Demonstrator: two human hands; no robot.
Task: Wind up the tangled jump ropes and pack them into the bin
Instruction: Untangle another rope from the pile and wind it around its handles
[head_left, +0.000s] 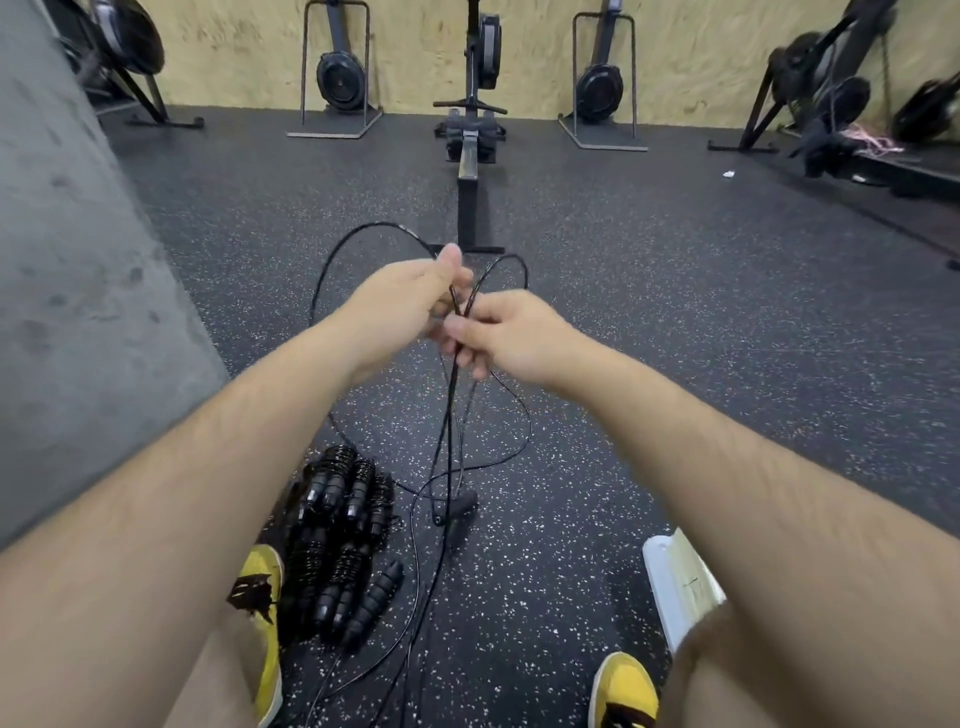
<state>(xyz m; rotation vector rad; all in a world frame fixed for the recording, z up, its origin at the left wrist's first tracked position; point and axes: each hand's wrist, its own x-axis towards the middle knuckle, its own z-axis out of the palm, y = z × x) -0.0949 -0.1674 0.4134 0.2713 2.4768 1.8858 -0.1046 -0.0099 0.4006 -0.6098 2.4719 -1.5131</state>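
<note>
Hands are meeting out front: left hand (410, 296) is pinching the thin black rope (449, 415) with thumb up, right hand (511, 335) is gripping it just below. Loops are arching above the grip, and the rest is dangling down to the floor (649, 364). Below-left of the grip, a pile of wound ropes (340, 540) is sitting beside a yellow shoe (266, 564).

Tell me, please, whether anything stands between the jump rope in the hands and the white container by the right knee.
Nothing visible does. Both the left hand and right hand grip the jump rope, and only speckled floor lies toward the white container, which the right forearm mostly hides.
</note>
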